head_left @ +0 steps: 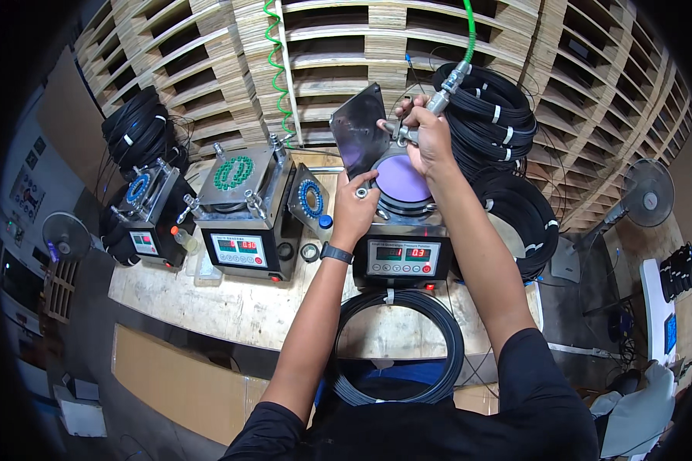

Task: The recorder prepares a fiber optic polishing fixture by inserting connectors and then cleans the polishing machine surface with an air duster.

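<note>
The right hand (429, 132) is closed around a metal air-blow gun (427, 107) fed by a green hose (469, 31) that runs up toward 12 o'clock; the nozzle points down and to the left, toward the raised dark lid (359, 131) of the nearest polishing machine (401, 246). The left hand (355, 207) sits at about 7 o'clock from the right one, fingers curled on the rim of the machine's round purple pad (402, 180) — it seems to pinch a small part there, though what it grips I cannot tell. A dark watch (336, 253) is on that wrist.

The machine stands on a worn wooden workbench (231, 307), its panel with red and green digits facing the person. At 9 o'clock from it stand two similar machines (242, 207) holding green and blue ring fixtures. A coil of black cable (396, 346) lies at 6 o'clock, more coils (500, 123) at 2 o'clock, wooden pallets (346, 46) behind.
</note>
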Tool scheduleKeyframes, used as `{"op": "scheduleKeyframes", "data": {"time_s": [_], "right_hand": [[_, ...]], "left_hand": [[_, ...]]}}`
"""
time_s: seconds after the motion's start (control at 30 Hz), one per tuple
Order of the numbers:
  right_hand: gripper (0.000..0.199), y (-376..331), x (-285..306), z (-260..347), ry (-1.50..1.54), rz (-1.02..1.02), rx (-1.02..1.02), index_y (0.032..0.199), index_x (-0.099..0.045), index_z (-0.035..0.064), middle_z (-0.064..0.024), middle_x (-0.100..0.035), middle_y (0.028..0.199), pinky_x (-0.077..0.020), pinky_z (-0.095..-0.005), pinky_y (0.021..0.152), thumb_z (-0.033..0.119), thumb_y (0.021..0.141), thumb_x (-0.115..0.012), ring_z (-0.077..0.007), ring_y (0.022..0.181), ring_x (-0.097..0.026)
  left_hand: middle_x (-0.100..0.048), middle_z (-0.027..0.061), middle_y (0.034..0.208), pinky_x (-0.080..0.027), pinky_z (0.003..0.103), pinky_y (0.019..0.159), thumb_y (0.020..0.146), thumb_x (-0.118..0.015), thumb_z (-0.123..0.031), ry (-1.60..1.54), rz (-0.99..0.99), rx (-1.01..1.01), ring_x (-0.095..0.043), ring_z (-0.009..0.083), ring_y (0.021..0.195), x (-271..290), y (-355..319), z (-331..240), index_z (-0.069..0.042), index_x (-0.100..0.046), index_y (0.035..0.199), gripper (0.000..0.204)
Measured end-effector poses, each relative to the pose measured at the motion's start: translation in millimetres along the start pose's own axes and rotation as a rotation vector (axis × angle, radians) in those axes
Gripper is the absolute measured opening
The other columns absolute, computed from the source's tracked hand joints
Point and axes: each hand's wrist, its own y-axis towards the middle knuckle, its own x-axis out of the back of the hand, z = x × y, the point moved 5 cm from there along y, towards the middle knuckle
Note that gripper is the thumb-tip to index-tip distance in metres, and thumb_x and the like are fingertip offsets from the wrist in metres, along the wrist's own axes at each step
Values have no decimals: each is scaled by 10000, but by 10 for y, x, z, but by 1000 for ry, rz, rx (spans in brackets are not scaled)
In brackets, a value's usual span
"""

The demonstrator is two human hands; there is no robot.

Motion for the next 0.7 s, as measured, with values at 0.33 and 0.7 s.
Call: {"op": "scheduleKeyframes", "data": {"time_s": [0.33, 0.7], "right_hand": [[200, -205, -304, -20, -134, 266, -212, 950, -557, 115, -41, -576, 970, -616, -466, 822, -25, 809, -543, -176, 905, -599], [78, -23, 463, -83, -832, -131, 65, 947, -603, 89, 13, -546, 709, -378, -292, 530, 53, 881, -583, -98, 587, -489]], "left_hand": [[-588, 231, 1159, -469, 390, 1005, 800, -655, -92, 1, -6, 29, -608, 387, 1117, -19, 2, 6, -26, -744, 1116, 335], [-596, 222, 1154, -474, 383, 989, 800, -654, -104, 25, 9, 104, -610, 386, 1098, 5, -10, -31, -7, -741, 1091, 318]]}}
